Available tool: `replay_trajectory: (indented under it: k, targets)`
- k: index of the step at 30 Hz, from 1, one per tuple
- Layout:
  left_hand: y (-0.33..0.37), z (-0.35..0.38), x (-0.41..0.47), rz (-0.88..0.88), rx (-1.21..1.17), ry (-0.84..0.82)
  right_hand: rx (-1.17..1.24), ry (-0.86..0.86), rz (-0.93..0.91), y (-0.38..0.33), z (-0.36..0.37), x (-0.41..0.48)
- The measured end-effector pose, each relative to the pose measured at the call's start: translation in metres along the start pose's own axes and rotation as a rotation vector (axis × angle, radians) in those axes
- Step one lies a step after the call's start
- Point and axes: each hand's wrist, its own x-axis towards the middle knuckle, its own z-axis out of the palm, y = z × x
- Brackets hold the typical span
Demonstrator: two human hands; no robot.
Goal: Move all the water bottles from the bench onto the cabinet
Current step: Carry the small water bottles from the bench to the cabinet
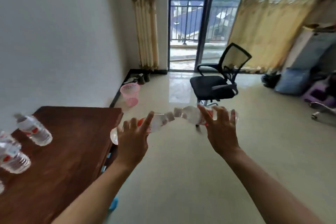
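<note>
The brown cabinet (72, 142) at the left bore standing water bottles (34, 130), blurred. A pink basket (130, 94) sat on the floor by the wall, its contents unclear. The left hand (132, 138) gripped the left bottle (161, 121) sideways, fingers curled over its body. The right hand (220, 129) gripped the right bottle (190, 115) likewise, the caps nearly meeting between them.

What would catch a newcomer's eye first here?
The left hand grips one water bottle and the right hand a second bottle, caps nearly meeting at centre above the floor. At left, more bottles stand on the dark wooden cabinet; a black office chair sits behind by the balcony door.
</note>
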Motion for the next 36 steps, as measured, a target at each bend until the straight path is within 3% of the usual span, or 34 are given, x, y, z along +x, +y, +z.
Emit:
replay_trajectory:
  k: [8, 14, 29, 36]
  targets:
    - [0.28, 0.013, 0.033, 0.398, -0.058, 0.028, -0.253, 0.032, 0.276, 0.25, -0.121, -0.137]
    - [0.485, 0.022, 0.023, 0.626, -0.138, -0.037, -0.411, -0.12, 0.516, 0.399, -0.207, -0.263]
    - [0.975, 0.078, -0.058, 1.24, -0.487, -0.179, -0.724, -0.323, 1.083, 0.634, -0.367, -0.522]
    - [1.195, 0.042, -0.153, 1.553, -0.575, -0.208, -0.957, -0.287, 1.382, 0.683, -0.471, -0.632]
